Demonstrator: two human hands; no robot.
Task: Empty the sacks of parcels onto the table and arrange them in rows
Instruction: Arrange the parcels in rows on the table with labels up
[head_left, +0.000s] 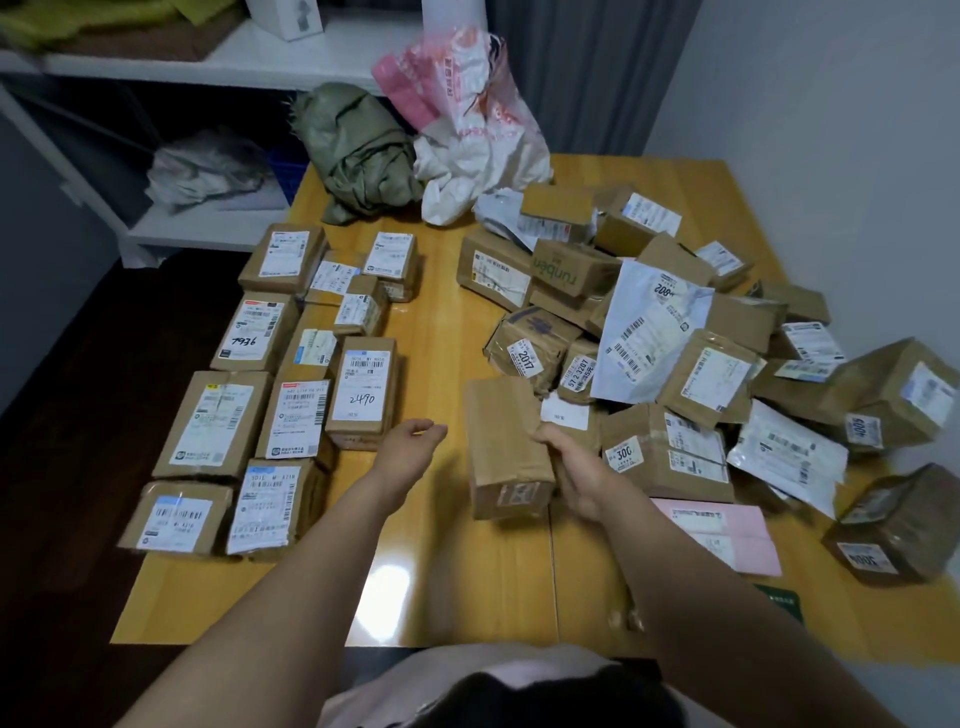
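Brown cardboard, oblong and taped, the parcel (504, 441) in hand sits on the yellow wooden table (441, 571) directly ahead of the person. Its long axis runs away from them, parallel to the boxes already laid out. The right hand (576, 470) grips it along its right edge, thumb on the upper face. The left hand (413, 441) hovers just left of it, not touching, fingers loosely bent and holding nothing.

The rows of labelled cardboard parcels (234, 415) lie to the left, and the box marked "2490" (363, 389) is just beyond the left hand. The unsorted heap of boxes and grey mailers (675, 332) lies to the right. The parcel probably has to travel left across bare table, so the left hand is nearer its slot. Its top shows no label, so it may need turning over.
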